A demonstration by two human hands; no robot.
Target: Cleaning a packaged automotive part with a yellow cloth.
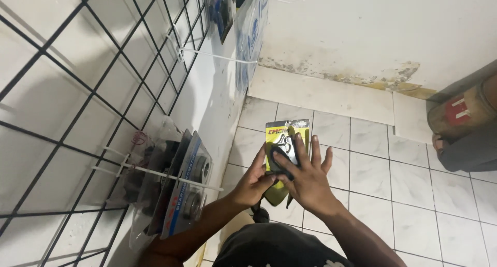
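From the head view, I have the yellow blister pack (288,143) in front of me above the tiled floor (414,194), near the wire rack (77,91). My left hand (253,183) grips its lower edge; my right hand (305,176) lies half-spread, fingers pressing its face. I'd judge a firm, level hold matters here.

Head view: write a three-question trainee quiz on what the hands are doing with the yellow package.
1. True or false: both hands touch the yellow package.
2. Which hand lies over its front? A) left hand B) right hand
3. Fill in: packaged goods hang on a white hook of the black wire ____.

Key: 1 true; 2 B; 3 grid.
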